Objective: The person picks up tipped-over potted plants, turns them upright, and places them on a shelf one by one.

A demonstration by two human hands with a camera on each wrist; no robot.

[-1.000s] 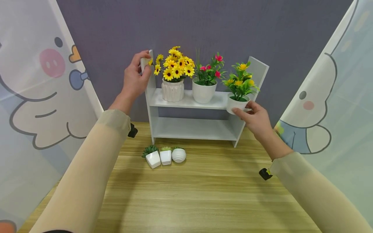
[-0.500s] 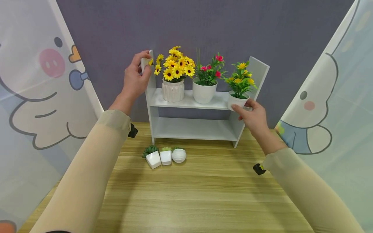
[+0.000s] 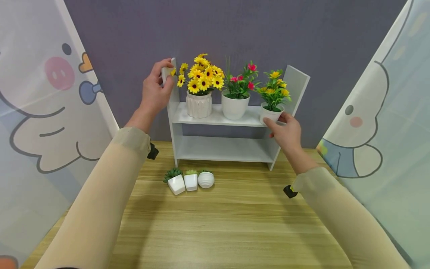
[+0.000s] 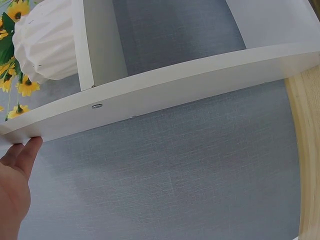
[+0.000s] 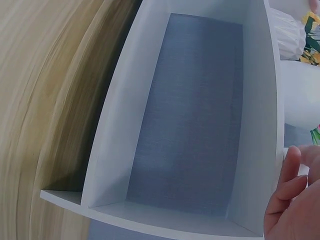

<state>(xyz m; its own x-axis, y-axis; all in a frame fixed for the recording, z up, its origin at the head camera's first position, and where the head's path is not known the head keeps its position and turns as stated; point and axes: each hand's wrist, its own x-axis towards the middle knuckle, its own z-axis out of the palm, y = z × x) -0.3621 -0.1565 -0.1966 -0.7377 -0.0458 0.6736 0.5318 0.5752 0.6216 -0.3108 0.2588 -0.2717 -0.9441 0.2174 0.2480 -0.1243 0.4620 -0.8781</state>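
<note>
Right hand (image 3: 288, 133) leftward (thumb (image 3: 271, 124) on pot (image 3: 271, 114))

The table (image 3: 215, 224) bears a white shelf (image 3: 223, 147) and three small pots (image 3: 191, 182); the shelf's upper board (image 3: 216, 115) carries a sunflower pot (image 3: 199, 105) and a red-flower pot (image 3: 235, 108).

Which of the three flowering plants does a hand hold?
The rightmost, yellow-flowered plant: the right hand grips its pot. No hand grips the sunflower pot or the pink-flower pot.
</note>
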